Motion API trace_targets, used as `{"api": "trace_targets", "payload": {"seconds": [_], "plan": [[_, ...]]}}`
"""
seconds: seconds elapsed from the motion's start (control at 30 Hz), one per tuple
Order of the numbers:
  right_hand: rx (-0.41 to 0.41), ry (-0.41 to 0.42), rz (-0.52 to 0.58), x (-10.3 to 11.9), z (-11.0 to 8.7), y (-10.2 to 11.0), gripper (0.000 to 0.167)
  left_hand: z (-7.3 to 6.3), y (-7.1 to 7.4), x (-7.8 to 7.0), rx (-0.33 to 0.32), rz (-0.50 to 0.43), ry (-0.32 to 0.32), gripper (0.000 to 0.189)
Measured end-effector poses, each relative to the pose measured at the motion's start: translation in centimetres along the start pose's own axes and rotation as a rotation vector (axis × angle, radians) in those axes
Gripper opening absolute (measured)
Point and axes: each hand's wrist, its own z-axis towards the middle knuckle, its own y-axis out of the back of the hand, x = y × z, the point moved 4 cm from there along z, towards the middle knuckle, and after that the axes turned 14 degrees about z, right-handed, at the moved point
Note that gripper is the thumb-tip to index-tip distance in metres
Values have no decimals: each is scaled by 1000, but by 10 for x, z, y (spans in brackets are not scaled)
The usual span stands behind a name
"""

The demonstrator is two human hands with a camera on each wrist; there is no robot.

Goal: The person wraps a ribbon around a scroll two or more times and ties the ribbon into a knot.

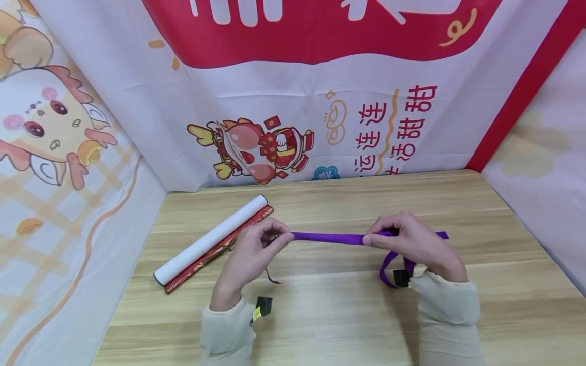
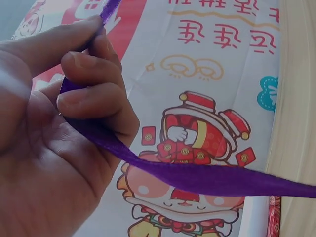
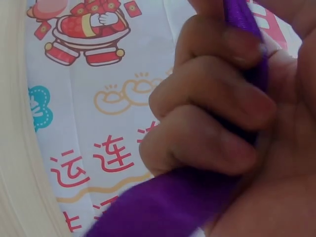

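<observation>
A purple ribbon (image 1: 327, 238) stretches almost level between both hands above the table. My left hand (image 1: 256, 249) pinches one part between thumb and index finger; in the left wrist view the ribbon (image 2: 197, 178) also runs under the curled fingers (image 2: 94, 101) and trails off below. On the other side my right hand (image 1: 412, 239) pinches it with thumb and forefinger. The right wrist view shows the remaining fingers (image 3: 207, 128) curled over the ribbon (image 3: 163, 205) in the palm. Beyond the right hand, the ribbon hangs in a loop, with one end sticking out to the right.
On the wooden table (image 1: 329, 315), a white roll (image 1: 210, 239) lies slantwise at the left, beside a red patterned rolled piece (image 1: 197, 267) partly behind my left hand. A printed white cloth (image 1: 274, 81) hangs along the back edge, with more cloth at both sides.
</observation>
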Motion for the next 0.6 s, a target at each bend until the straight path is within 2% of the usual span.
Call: {"api": "trace_targets", "payload": {"seconds": [0.13, 0.27, 0.33, 0.47, 0.6], "plan": [[-58, -29, 26, -1, 0, 2, 16, 0, 2, 3, -30, 46, 2, 7], [-116, -89, 52, -1, 2, 2, 26, -1, 4, 10, -32, 102, 31, 8], [-128, -93, 58, -4, 4, 1, 27, -2, 6, 16, -34, 132, 50, 8], [-129, -124, 27, -16, 9, -2, 27, -4, 9, 35, -15, 222, 102, 9], [-118, -190, -65, -38, 11, -1, 24, -8, 14, 61, 2, 338, 111, 7]]}}
